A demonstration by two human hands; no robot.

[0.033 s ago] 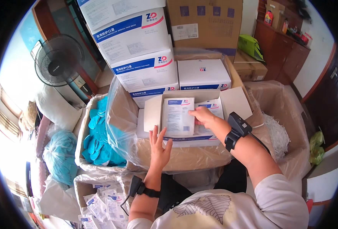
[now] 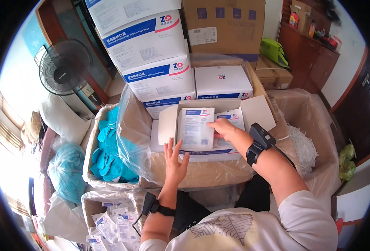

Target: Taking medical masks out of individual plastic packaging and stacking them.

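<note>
An open white carton [image 2: 210,156] with a blue stripe stands in front of me, its side flaps folded out. Inside lie two stacks of flat white face mask packets: the left packet [image 2: 195,130] is fully visible, while the right packet [image 2: 233,117] is partly hidden by my arm. My right hand [image 2: 223,127] reaches into the carton, its fingers closed at the right edge of the left packet. Fingers spread, my left hand [image 2: 175,165] is held at the carton's front left corner and holds nothing.
Behind the carton rise stacked white boxes [image 2: 160,79] and a brown carton [image 2: 224,33]. To the left is a lined bin of blue-green pieces [image 2: 109,142]; below it, a bin of loose packets [image 2: 122,226]. White strands [image 2: 302,150] fill a lined box at right. A fan [image 2: 63,67] stands far left.
</note>
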